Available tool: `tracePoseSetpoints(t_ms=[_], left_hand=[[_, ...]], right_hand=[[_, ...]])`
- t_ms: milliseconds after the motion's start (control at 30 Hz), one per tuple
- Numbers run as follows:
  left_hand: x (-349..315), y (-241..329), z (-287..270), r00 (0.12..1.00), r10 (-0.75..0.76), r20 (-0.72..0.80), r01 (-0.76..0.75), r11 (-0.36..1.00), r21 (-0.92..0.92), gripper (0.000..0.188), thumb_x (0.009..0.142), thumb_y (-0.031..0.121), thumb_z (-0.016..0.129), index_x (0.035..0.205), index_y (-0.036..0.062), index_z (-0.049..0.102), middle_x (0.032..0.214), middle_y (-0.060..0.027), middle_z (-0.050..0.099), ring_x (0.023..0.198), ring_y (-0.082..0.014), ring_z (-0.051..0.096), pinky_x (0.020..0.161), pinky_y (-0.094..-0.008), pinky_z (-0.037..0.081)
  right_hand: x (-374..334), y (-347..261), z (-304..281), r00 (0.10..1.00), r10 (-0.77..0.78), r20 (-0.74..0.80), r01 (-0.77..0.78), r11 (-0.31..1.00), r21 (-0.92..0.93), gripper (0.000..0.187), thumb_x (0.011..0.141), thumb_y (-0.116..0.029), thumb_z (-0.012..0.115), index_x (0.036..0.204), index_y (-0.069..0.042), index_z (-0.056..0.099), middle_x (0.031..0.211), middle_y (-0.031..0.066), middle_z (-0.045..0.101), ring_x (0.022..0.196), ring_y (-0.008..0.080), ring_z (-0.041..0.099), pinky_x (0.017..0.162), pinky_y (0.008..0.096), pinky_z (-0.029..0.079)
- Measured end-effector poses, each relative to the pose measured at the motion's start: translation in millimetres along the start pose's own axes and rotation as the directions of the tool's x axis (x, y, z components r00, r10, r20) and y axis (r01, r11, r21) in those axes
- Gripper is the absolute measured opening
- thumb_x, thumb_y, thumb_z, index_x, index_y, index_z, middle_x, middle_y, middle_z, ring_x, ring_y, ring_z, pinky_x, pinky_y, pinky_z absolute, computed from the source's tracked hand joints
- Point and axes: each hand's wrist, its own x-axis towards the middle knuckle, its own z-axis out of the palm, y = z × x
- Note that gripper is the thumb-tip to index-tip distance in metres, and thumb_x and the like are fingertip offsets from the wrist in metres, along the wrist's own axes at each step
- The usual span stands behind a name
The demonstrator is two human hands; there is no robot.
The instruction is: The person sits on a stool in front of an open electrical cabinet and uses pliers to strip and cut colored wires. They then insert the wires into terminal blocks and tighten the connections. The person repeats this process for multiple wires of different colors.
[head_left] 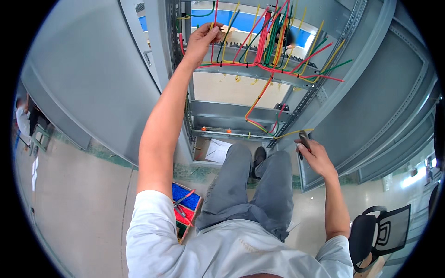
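At the open grey metal cabinet point(215, 109), the left hand point(200, 42) seems to pinch a thin, upright red wire point(216, 13) near the left end of the red, green and yellow wire harness point(265, 68). Lower down, the right hand point(317, 156) wraps a dark hand tool point(304, 138).

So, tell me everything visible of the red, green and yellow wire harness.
The red, green and yellow wire harness, plastic-coated by its look, runs along a grey metal crossbar. Thin strands branch upward, thickest near the middle; several free ends splay rightward. One bundled branch drops below, slanting left, then right. The left hand pinches wire near the left end.
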Motion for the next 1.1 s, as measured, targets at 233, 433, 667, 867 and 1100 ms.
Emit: tracePoseSetpoints(t_ms=[233,433,667,867,1100], left_hand=[[-8.3,4.3,-1.3,1.000,-0.016,-0.027,0.015,1.000,-0.014,0.030,0.108,0.027,0.059,0.129,0.0097,0.069,0.088,0.0049,0.059,0.083,-0.0072,0.052,0.083,-0.0252,0.045],[-1.8,-2.3,-9.9,1.000,-0.012,0.022,0.013,0.998,-0.056,0.028,0.106,0.023,0.061,0.129,0.0091,0.070,0.092,0.0040,0.063,0.086,-0.0072,0.058,0.088,-0.0252,0.051],[-5.6,5.6,-5.9,0.999,-0.007,0.033,0.009,0.997,-0.076,0.029,0.106,0.023,0.062,0.130,0.0089,0.069,0.089,0.0042,0.061,0.084,-0.0076,0.056,0.086,-0.0255,0.049],[-2.5,4.1,-3.3,0.999,-0.012,0.044,0.015,0.996,-0.087,0.030,0.105,0.025,0.062,0.131,0.0100,0.069,0.088,0.0051,0.059,0.084,-0.0065,0.054,0.083,-0.0244,0.045],[-1.9,1.3,-8.6,0.999,0.003,0.051,0.000,0.999,-0.041,0.033,0.106,0.026,0.061,0.134,0.0105,0.068,0.087,0.0057,0.057,0.083,-0.0067,0.052,0.084,-0.0247,0.045]], right_hand=[[55.6,-124.7,-46.0,0.961,-0.277,-0.011,0.261,0.919,-0.297,0.028,0.104,-0.024,0.057,0.118,-0.001,0.063,0.086,0.0170,0.064,0.082,0.0348,0.061,0.075,0.0427,0.049],[133.6,-212.0,-36.4,0.739,-0.661,-0.129,0.428,0.608,-0.669,0.030,0.102,-0.025,0.057,0.123,-0.004,0.063,0.095,0.0201,0.069,0.093,0.0412,0.068,0.077,0.0519,0.054],[218.9,-258.7,-38.6,0.731,-0.632,-0.257,0.164,0.529,-0.833,0.029,0.102,-0.030,0.056,0.118,-0.007,0.065,0.101,0.0172,0.070,0.092,0.0381,0.070,0.078,0.0511,0.056],[265.2,-266.7,-54.8,0.798,-0.515,-0.313,0.020,0.541,-0.841,0.027,0.103,-0.030,0.058,0.105,-0.005,0.069,0.091,0.0149,0.072,0.085,0.0338,0.071,0.076,0.0451,0.056],[269.7,-277.7,-53.7,0.814,-0.493,-0.307,0.036,0.571,-0.820,0.025,0.093,-0.016,0.054,0.098,-0.003,0.075,0.101,0.0210,0.076,0.097,0.0368,0.074,0.085,0.0465,0.060]])
